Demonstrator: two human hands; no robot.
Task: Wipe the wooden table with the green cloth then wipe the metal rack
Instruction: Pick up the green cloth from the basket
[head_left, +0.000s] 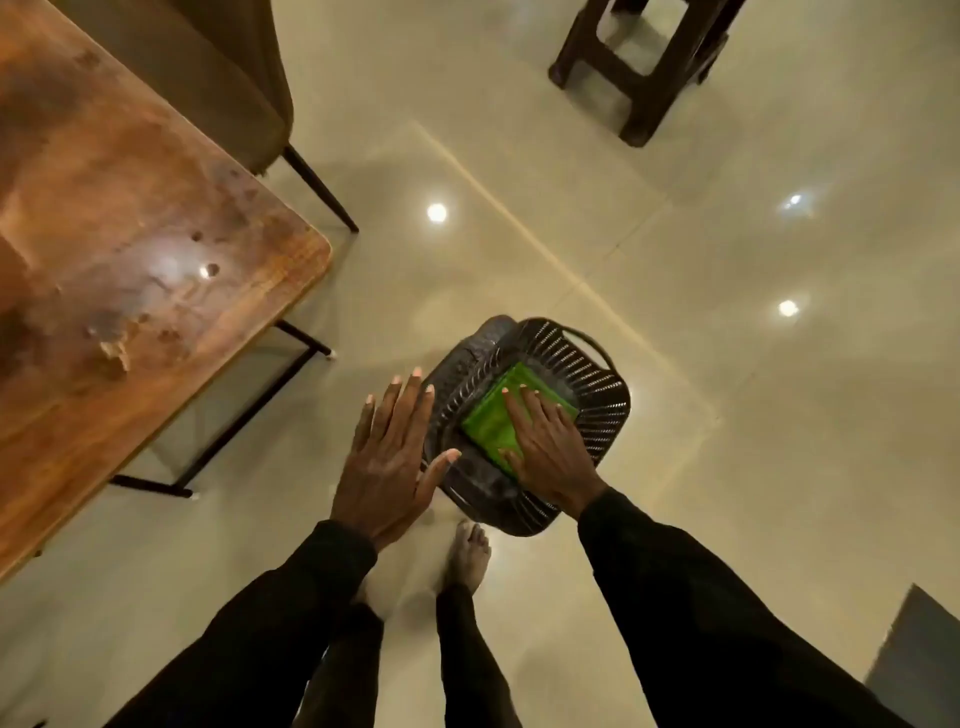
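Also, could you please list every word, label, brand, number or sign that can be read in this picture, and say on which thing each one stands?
None: no word, label, brand, number or sign can be read in this view.
The green cloth, the black slatted basket, the wooden table and the dark stool show no print on the sides that face the camera.

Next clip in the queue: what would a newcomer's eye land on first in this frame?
The bright green cloth stands out most. It lies in a black slatted basket on the pale floor near the centre, with the right hand resting flat on it. The left hand is spread open just left of the basket, and the worn wooden table fills the left side of the view.
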